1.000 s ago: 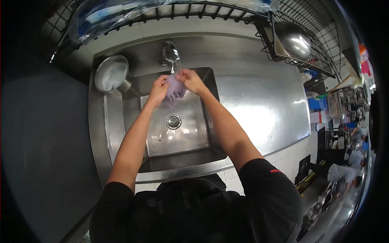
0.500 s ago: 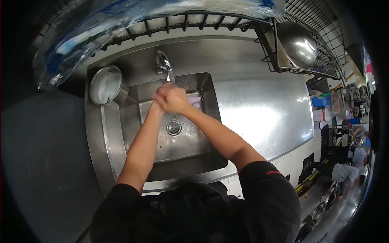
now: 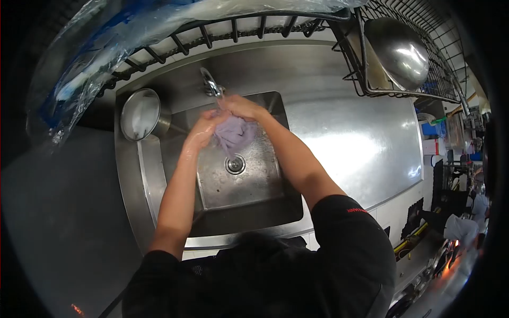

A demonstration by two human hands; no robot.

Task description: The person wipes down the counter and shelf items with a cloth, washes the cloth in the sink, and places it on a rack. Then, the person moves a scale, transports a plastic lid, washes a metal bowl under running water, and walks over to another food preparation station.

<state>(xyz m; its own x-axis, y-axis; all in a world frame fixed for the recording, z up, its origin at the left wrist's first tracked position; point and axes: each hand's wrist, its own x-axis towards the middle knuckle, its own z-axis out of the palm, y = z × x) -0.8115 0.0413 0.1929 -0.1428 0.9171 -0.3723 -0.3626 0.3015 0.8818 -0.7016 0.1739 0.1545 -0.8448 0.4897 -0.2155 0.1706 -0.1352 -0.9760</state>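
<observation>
Pale purple wrinkled cloth now bunched between the left hand and right hand, upper centre of the frame, under the curved chrome faucet, previously lying at the basin's right side, hands clasped then, brushed-steel sink, round drain below.

Pot: steel pot, tilted-looking, at far left corner of worktop; whitish inside, contents unclear.
Rack: black wire shelf across top of view.
Bundle: clear plastic wrapping, crumpled, blue and white showing through, upper left.
Basket: black wire basket, upper right; shiny metal bowl in it, rounded side showing.
Panel: dark grey surface, left side.
Background, right: person in pale top; orange flames nearby; blue container higher up.
</observation>
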